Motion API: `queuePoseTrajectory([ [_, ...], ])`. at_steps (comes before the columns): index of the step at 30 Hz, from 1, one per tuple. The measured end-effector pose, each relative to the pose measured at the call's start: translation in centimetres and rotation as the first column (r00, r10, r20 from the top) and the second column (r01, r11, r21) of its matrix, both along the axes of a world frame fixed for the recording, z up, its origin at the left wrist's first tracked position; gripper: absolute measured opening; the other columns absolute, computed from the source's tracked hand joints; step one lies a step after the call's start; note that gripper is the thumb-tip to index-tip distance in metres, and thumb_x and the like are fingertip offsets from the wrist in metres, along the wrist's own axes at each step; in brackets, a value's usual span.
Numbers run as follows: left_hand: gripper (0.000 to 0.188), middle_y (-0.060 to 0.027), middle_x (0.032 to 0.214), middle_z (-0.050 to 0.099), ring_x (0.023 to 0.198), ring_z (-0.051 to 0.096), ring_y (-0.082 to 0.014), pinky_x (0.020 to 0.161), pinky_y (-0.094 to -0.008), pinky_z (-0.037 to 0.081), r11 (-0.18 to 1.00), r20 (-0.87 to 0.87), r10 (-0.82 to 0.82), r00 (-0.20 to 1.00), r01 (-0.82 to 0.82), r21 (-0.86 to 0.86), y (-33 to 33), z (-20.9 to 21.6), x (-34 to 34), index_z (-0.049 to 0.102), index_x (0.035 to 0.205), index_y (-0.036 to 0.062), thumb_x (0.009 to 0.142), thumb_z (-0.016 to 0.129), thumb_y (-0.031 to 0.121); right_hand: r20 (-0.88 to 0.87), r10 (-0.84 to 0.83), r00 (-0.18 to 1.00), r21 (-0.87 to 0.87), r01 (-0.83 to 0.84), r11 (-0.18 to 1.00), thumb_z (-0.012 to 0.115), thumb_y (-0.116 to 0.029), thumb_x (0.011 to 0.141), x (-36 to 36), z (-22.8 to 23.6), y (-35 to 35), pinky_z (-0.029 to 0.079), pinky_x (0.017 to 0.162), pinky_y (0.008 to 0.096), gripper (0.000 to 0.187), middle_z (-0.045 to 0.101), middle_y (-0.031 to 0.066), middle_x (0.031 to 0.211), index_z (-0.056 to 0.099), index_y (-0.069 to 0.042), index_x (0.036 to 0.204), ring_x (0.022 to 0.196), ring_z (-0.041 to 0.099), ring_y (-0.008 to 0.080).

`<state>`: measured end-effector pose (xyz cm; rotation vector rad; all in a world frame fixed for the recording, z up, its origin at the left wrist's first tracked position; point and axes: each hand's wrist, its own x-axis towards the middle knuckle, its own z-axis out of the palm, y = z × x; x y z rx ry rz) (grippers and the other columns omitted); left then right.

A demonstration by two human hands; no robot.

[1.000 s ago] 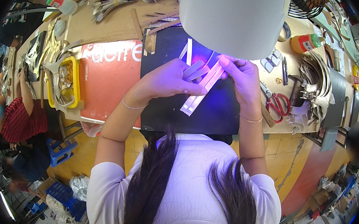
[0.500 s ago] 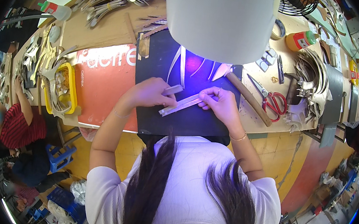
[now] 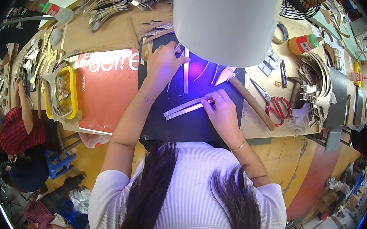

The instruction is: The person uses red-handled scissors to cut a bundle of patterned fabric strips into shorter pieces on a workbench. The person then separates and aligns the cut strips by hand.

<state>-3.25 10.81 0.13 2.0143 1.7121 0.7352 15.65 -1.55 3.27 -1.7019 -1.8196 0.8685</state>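
Note:
My right hand (image 3: 224,114) pinches the end of a pale, V-shaped narrow strip (image 3: 186,110), whose two arms spread toward the lower left just over the black mat (image 3: 155,127). My left hand (image 3: 164,64) is stretched to the far left part of the mat. Its thumb and fingers close on a thin pale strip (image 3: 178,47), mostly covered by the hand. Beside it lies another pale strip (image 3: 185,77), under violet light. Two thin curved strips (image 3: 214,74) rest farther right, near a hammer (image 3: 253,99) with a wooden handle.
A large white lamp hood (image 3: 225,26) hangs over the mat's far side. Red-handled scissors (image 3: 277,108), a glue bottle (image 3: 304,44) and stacked pale cut pieces (image 3: 323,84) are at right. A yellow basket (image 3: 76,93) and a red board (image 3: 106,94) are at left. A co-worker (image 3: 21,127) sits far left.
My left hand has moved away from the V-shaped strip, up and forward to the mat's far left. The right hand still holds that strip, slightly lower.

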Motion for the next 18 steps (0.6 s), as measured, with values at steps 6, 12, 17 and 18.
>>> queuePoseTrajectory([
  [6,0.026,-0.0148,0.075,0.066,0.077,0.065,-0.0319,0.068,-0.0438,0.050,0.998,-0.037,0.020,0.999,-0.017,0.068,-0.4,-0.2,0.8,0.065,0.082,0.0043,0.070,0.074,0.025,0.007,-0.035,0.999,0.058,0.035,0.998,0.070,-0.013,0.078,0.0,0.1,0.3,0.050,0.064,0.0361,0.024,0.055,0.0119,0.090,0.060,-0.002,0.098,0.071,0.059,0.0270],
  [12,0.018,-0.0108,0.073,0.066,0.061,0.063,-0.0242,0.059,-0.0335,0.049,0.985,0.163,0.021,0.986,0.007,-0.173,0.0,1.7,0.9,0.065,0.082,0.0030,0.071,0.073,0.015,-0.044,-0.031,0.999,0.130,0.036,0.991,0.072,-0.011,0.077,0.8,1.3,1.5,0.046,0.057,0.0272,0.026,0.056,0.0076,0.080,0.063,-0.002,0.099,0.058,0.053,0.0153],
  [17,0.009,0.0021,0.064,0.056,0.047,0.046,-0.0047,0.042,-0.0207,0.033,0.833,0.750,0.229,0.620,0.274,-0.481,0.6,5.3,0.0,0.063,0.084,0.0014,0.076,0.068,0.005,-0.324,-0.087,0.942,-0.027,0.083,0.996,0.070,-0.019,0.080,1.0,3.0,4.8,0.047,0.056,0.0256,0.027,0.063,0.0082,0.077,0.062,0.000,0.097,0.059,0.061,0.0138],
  [18,0.008,0.0045,0.063,0.053,0.046,0.042,-0.0018,0.040,-0.0191,0.029,0.802,0.779,0.282,0.560,0.308,-0.512,0.7,6.0,-0.2,0.063,0.083,0.0013,0.078,0.067,0.003,-0.348,-0.080,0.934,-0.056,0.065,0.996,0.071,-0.020,0.080,0.8,3.2,5.5,0.047,0.055,0.0253,0.027,0.064,0.0082,0.076,0.062,0.001,0.096,0.058,0.061,0.0128],
])
